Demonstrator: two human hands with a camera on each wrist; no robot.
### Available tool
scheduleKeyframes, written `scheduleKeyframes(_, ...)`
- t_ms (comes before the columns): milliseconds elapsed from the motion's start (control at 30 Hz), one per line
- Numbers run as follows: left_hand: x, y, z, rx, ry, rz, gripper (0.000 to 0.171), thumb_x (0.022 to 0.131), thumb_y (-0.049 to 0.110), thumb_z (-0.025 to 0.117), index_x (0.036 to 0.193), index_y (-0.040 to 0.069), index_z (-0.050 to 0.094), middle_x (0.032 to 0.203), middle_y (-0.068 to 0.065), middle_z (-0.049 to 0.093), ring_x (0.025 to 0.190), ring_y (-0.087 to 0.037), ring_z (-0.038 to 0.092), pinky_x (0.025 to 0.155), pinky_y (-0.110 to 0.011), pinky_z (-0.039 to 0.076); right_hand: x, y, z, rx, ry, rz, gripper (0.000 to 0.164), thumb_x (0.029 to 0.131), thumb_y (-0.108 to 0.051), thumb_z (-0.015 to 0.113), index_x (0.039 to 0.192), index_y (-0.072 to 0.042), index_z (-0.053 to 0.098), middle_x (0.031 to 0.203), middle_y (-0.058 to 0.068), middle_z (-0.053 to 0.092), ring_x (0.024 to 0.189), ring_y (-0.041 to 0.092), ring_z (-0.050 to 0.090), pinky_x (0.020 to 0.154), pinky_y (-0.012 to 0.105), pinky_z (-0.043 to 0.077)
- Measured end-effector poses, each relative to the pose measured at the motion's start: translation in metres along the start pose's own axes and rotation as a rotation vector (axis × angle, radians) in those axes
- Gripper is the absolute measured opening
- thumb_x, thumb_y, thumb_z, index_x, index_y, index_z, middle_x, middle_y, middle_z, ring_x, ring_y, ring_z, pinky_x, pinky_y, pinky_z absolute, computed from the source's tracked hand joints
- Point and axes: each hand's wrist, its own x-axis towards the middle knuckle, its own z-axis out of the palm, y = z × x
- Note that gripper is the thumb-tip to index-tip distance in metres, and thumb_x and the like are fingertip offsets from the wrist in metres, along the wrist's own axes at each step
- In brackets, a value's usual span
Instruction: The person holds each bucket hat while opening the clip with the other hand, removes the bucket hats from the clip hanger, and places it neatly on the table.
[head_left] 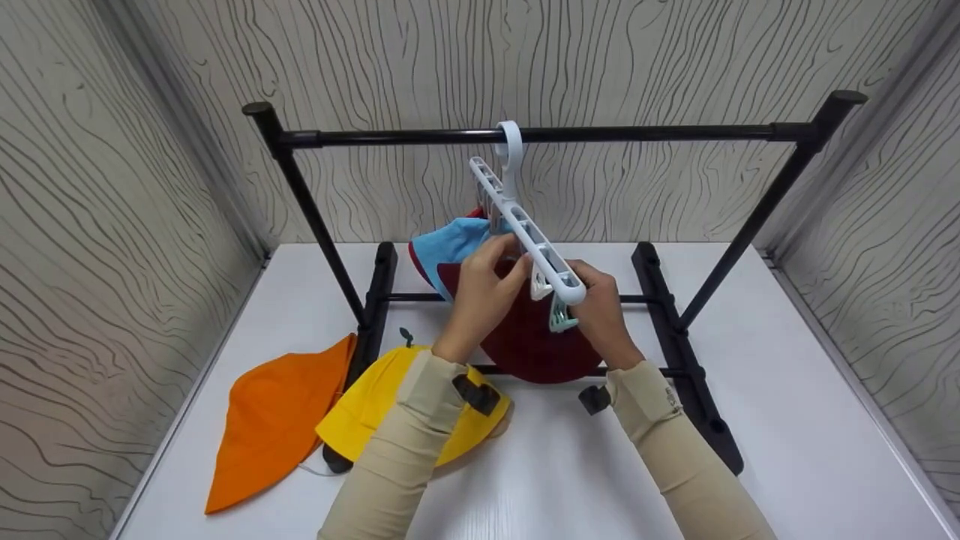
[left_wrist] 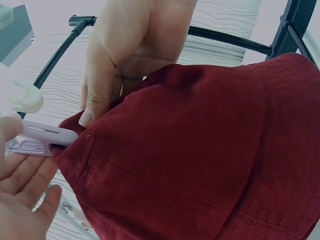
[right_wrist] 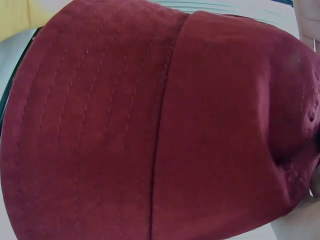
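A dark red bucket hat (head_left: 536,345) is held up below a white clip hanger (head_left: 525,225), its brim downward. My left hand (head_left: 484,292) pinches a pale lilac clip (left_wrist: 45,135) between thumb and fingers, and the clip's tip meets the edge of the hat's crown. On the other side, my right hand (head_left: 598,315) grips the crown close to that clip, thumb pressed on the cloth in the left wrist view. Behind the left hand hangs a light blue hat (head_left: 450,247) with dark red at its edge. The hanger partly hides the right hand in the head view.
The hanger hooks over the bar of a black rack (head_left: 637,135) on a white table (head_left: 795,390). White and green clips (head_left: 561,319) dangle at its near end. An orange hat (head_left: 277,420) and a yellow hat (head_left: 375,397) lie at the left.
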Motion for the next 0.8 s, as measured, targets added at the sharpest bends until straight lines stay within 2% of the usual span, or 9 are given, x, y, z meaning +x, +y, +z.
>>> scheduleKeyframes(300, -0.0003, -0.0004, -0.0002, -0.009, 0.015, -0.017, 0.025, 0.095, 0.017, 0.06, 0.118, 0.009, 0.065, 0.104, -0.004, 0.066, 0.091, -0.012, 0.058, 0.077, -0.02, 0.054, -0.0006, 0.0011, 0.0017, 0.059, 0.037, -0.004, 0.023, 0.088, 0.005, 0.06, 0.108, 0.001, 0.072, 0.1, 0.01, 0.072, 0.086, 0.006, 0.058, 0.08, 0.02, 0.046)
scheduleKeyframes(500, 0.0, 0.0015, -0.0022, -0.002, 0.023, -0.021, 0.025, 0.095, 0.018, 0.06, 0.117, 0.011, 0.068, 0.1, -0.003, 0.067, 0.088, -0.012, 0.058, 0.076, -0.02, 0.054, -0.0016, 0.0012, 0.0021, 0.106, 0.033, -0.019, 0.023, 0.089, 0.005, 0.06, 0.108, 0.001, 0.072, 0.099, 0.006, 0.072, 0.089, 0.01, 0.06, 0.081, 0.02, 0.047)
scheduleKeyframes(633, 0.0001, 0.0019, -0.0024, -0.018, 0.034, -0.022, 0.024, 0.095, 0.017, 0.06, 0.116, 0.01, 0.069, 0.098, -0.004, 0.067, 0.086, -0.012, 0.057, 0.074, -0.02, 0.053, -0.0024, 0.0018, 0.0024, 0.128, 0.026, -0.037, 0.022, 0.09, 0.004, 0.059, 0.108, 0.0, 0.072, 0.098, 0.003, 0.072, 0.089, 0.011, 0.06, 0.08, 0.02, 0.047)
scheduleKeyframes(800, 0.0004, 0.0013, -0.0015, -0.025, 0.073, 0.008, 0.021, 0.094, 0.013, 0.06, 0.111, 0.005, 0.07, 0.096, -0.007, 0.069, 0.082, -0.013, 0.057, 0.071, -0.019, 0.052, -0.003, 0.0018, 0.0037, 0.122, 0.036, -0.028, 0.021, 0.089, 0.004, 0.06, 0.106, 0.001, 0.072, 0.097, 0.0, 0.072, 0.087, 0.008, 0.06, 0.079, 0.02, 0.047)
